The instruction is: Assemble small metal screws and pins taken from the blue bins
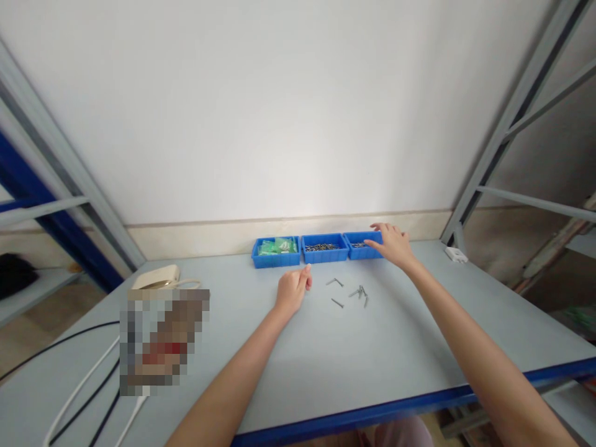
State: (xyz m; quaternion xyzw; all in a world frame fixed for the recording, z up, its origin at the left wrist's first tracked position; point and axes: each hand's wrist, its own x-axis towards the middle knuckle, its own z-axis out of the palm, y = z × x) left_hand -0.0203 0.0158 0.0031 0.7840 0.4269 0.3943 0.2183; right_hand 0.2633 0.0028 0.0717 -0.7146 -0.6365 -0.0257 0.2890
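Right fingers [382, 227], rightmost bin [365, 253] partly hidden behind

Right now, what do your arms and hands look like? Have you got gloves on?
No gloves: my left hand and right hand are both bare. No sleeves show on my left forearm or right forearm, and I see no watch or bracelet.

Shiny metal screws [338, 303] — smooth blue plastic bins [325, 257] — and a matt, smooth grey tabletop [372, 354].
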